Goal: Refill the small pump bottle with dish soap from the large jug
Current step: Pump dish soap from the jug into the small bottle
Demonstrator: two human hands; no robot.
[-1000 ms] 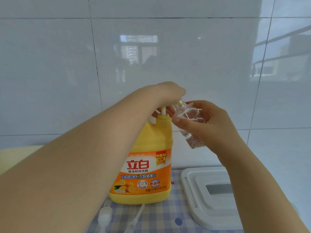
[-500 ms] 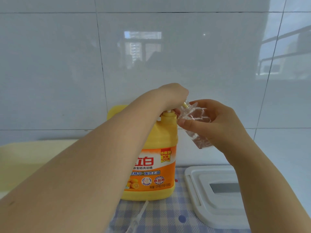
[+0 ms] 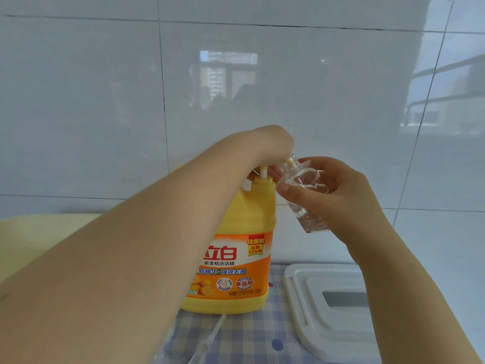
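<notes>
The small clear bottle (image 3: 305,191) is held tilted in the right hand (image 3: 338,198), fingers and thumb curled round its body, its open neck brought against the nozzle of the pump under the left hand (image 3: 270,145). That hand is pressed down on the pump head of the yellow jug (image 3: 236,245); whether its fingers are wrapped round the head cannot be told, since the wrist hides them. Soap could be squirted past the narrow neck if the bottle is shifted off the nozzle, and the slick, tilted bottle could be let slip from the grip onto the checked cloth (image 3: 249,334) below.
</notes>
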